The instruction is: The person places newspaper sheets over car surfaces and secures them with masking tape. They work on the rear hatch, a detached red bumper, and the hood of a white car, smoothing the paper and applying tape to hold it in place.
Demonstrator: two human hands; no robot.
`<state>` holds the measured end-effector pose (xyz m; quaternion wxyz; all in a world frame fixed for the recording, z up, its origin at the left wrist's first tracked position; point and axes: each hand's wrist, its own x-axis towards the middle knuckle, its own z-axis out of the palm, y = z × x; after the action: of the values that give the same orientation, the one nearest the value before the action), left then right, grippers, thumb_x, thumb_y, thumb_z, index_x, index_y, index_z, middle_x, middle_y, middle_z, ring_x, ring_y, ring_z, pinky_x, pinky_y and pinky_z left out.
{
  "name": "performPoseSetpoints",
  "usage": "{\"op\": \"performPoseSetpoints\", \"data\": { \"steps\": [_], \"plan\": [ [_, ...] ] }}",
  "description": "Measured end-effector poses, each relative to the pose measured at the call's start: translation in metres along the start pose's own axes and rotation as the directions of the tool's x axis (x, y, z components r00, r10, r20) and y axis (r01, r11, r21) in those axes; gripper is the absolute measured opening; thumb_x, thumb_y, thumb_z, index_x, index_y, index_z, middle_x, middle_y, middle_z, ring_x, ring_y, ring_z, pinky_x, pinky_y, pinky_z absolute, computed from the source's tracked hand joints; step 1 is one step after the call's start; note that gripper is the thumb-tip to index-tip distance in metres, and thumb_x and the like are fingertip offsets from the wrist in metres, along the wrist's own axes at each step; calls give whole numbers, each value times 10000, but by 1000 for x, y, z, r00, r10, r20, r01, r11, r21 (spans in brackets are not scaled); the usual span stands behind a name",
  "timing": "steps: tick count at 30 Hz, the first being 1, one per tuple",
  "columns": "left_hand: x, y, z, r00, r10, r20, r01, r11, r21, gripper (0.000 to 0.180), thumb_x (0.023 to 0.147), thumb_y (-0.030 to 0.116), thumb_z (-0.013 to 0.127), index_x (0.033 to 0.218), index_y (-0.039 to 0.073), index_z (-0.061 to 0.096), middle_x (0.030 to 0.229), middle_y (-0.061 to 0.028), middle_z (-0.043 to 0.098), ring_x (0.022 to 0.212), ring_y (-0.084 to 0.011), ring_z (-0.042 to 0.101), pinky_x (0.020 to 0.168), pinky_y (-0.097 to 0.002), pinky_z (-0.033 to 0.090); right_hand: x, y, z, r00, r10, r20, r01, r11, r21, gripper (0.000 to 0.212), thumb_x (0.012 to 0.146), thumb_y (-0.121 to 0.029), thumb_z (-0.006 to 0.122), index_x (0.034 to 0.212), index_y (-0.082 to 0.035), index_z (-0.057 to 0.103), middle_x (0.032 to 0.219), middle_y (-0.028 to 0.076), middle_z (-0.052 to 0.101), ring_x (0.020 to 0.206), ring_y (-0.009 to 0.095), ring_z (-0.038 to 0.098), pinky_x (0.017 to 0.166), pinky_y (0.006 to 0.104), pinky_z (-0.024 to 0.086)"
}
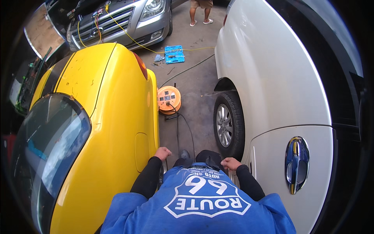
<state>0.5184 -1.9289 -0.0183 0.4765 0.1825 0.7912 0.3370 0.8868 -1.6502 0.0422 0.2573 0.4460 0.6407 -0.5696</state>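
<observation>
My left hand (163,153) hangs beside the rear side of a yellow car (120,117), its fingers loosely curled with nothing visible in them. On the other side, my right hand (231,163) is near the white car (276,89), just behind its wheel (226,123). Its fingers are bent inward too, and no object shows in them. Both forearms wear black sleeves. Ahead of me, an orange cable reel (169,98) stands on the ground close to the yellow car, with a black cord plugged into its face.
A narrow passage of grey ground runs between the two cars. Black cords (189,126) trail toward my feet. Farther ahead lie a blue socket set case (174,54) and a yellow hose (144,46). A silver vehicle (128,19) and a person's legs (200,11) are beyond.
</observation>
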Motion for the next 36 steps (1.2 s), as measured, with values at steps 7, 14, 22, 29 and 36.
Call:
{"op": "performPoseSetpoints", "data": {
  "steps": [7,14,22,29,36],
  "plan": [
    [155,154,-66,986,104,-132,-140,942,-306,216,775,58,768,836,71,561,720,-42,596,642,-127,578,576,-286,491,99,-118,-81,990,-111,87,124,978,-166,363,901,-344,707,1045,-11,687,810,75,661,675,171,609,556,337,484],
    [255,304,-137,967,33,253,112,835,-538,497,947,308,675,1345,69,498,1283,-68,563,1210,-212,565,903,-394,530,219,-308,-215,983,-160,88,149,982,113,433,950,-439,640,1198,-85,656,1054,9,677,890,118,621,696,293,519],
    [361,592,-180,570,501,651,2,792,-610,928,934,531,609,1590,101,113,1641,-120,170,1339,-324,481,961,-463,526,272,-568,-355,742,-585,326,488,806,334,514,1014,-527,492,1197,-70,640,1062,61,661,1019,179,619,829,343,522],
    [487,711,-218,401,499,769,-28,845,-534,972,926,515,624,1595,87,64,1654,-98,130,1338,-225,453,905,-380,547,320,-670,-452,735,-655,179,652,754,83,456,1052,-418,459,1013,-30,696,816,52,674,781,134,632,650,277,511],
    [661,805,-286,401,515,758,-104,847,-521,936,913,453,667,1583,56,147,1643,-122,162,1347,-237,450,858,-374,561,434,-794,-546,563,-822,-91,827,560,56,407,1033,-357,487,1056,-6,691,908,105,723,905,255,677,847,368,508]
  ]
}}
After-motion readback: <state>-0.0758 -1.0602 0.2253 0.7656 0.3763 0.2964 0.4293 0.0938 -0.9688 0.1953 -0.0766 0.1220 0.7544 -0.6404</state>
